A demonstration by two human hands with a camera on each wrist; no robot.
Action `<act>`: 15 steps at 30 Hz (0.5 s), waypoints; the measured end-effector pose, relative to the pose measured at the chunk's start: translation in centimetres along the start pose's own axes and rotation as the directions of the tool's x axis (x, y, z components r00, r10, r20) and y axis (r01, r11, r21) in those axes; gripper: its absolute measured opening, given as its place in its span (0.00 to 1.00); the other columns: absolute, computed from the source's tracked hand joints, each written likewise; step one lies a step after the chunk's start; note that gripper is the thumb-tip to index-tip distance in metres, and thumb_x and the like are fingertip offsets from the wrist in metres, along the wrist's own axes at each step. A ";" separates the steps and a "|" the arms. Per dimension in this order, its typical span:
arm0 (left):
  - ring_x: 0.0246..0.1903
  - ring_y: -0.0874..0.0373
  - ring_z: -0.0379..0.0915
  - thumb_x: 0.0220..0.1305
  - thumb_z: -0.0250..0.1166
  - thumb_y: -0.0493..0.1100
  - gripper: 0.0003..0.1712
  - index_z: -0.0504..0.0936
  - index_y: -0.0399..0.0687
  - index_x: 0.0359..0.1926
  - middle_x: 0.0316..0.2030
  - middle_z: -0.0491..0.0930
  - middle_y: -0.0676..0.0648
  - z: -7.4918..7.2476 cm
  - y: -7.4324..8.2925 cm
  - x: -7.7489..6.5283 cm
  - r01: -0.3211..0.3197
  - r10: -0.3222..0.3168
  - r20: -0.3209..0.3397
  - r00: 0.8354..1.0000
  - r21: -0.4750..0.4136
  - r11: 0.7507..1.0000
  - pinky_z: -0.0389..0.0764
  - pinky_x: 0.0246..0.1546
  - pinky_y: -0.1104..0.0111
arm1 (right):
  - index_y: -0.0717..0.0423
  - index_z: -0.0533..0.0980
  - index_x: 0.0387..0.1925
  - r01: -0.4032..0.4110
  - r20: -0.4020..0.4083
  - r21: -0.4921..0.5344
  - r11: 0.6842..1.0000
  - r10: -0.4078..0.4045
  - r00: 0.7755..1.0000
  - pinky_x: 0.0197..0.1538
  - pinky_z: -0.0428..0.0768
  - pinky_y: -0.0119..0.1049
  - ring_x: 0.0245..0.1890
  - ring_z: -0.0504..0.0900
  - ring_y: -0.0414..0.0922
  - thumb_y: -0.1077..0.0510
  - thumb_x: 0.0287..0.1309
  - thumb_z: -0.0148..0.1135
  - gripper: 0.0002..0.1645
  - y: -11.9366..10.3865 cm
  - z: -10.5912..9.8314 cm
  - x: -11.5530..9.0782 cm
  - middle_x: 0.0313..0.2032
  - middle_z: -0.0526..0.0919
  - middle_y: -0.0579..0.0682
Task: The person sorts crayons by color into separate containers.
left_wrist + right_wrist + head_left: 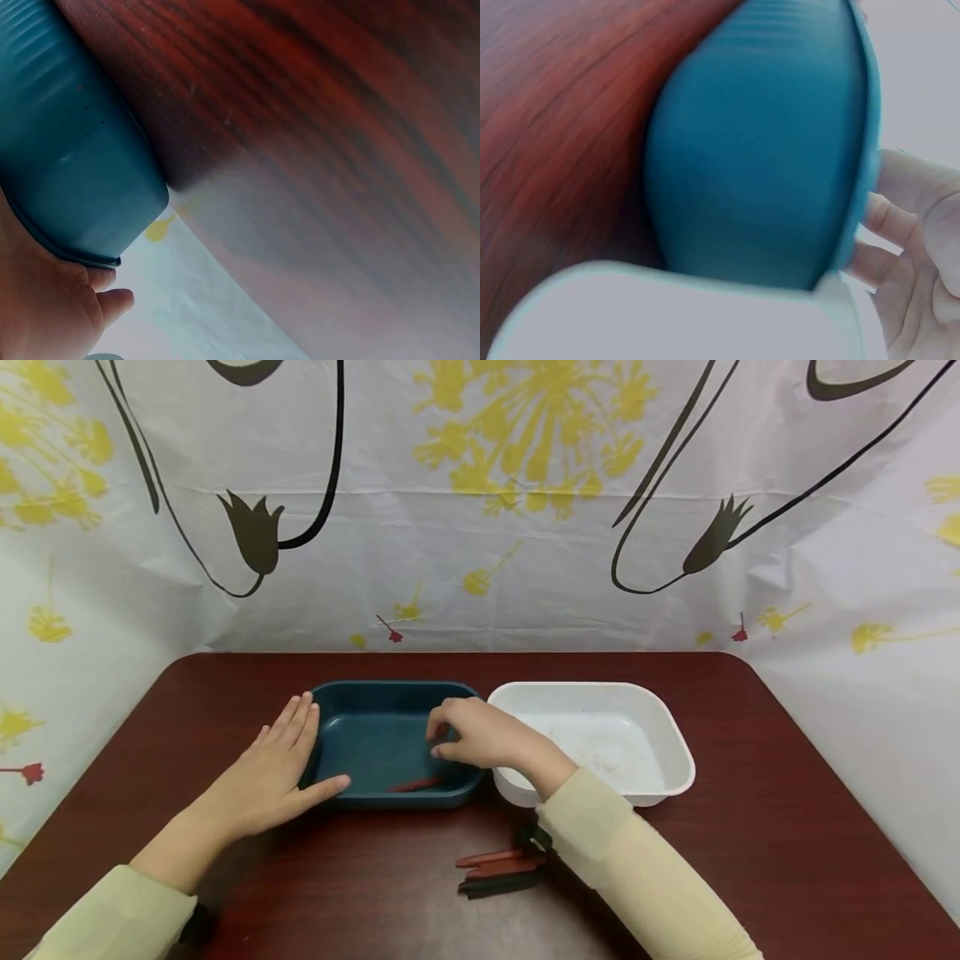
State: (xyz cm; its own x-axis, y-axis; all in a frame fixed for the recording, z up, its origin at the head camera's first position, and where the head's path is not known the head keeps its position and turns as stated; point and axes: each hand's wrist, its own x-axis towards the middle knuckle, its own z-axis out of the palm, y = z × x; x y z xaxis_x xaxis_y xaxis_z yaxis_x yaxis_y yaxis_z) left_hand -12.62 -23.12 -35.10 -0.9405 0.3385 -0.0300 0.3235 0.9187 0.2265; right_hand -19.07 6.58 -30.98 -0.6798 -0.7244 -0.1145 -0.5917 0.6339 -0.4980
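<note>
A teal tray (375,752) sits on the table, with one red crayon (416,784) lying in it near the front wall. My left hand (273,772) rests against the tray's left rim, fingers straight and thumb over the front corner. The left wrist view shows that hand (49,307) at the rim. Over the tray's right end is my right hand (480,733), its fingers loosely bent, with a gap between thumb and forefinger and nothing seen in it. In the right wrist view this hand (919,240) appears beside the tray's rim.
A white tray (678,760) stands right beside the teal one, partly under my right forearm. In front of them, several red crayons (495,864) and dark crayons (498,884) lie on the brown table (360,893). A patterned sheet (480,527) hangs behind.
</note>
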 end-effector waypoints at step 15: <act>0.78 0.37 0.31 0.64 0.52 0.75 0.63 0.42 0.31 0.77 0.79 0.35 0.35 0.1 -0.4 -0.1 -0.008 0.008 -0.002 1.000 0.019 1.000 0.52 0.70 0.35 | 0.55 0.81 0.45 0.012 -0.251 0.039 0.999 -0.002 0.968 0.54 0.78 0.44 0.49 0.78 0.50 0.57 0.63 0.66 0.10 0.1 0.2 -5.9 0.45 0.81 0.51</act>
State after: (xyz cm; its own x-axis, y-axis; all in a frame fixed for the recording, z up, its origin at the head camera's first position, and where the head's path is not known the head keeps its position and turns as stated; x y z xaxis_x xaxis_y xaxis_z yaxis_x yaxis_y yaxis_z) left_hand -12.67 -23.47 -35.25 -0.9379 0.3459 -0.0265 0.3332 0.9195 0.2084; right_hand -15.05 10.87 -30.50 -0.7654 -0.6347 0.1059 -0.5826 0.6137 -0.5329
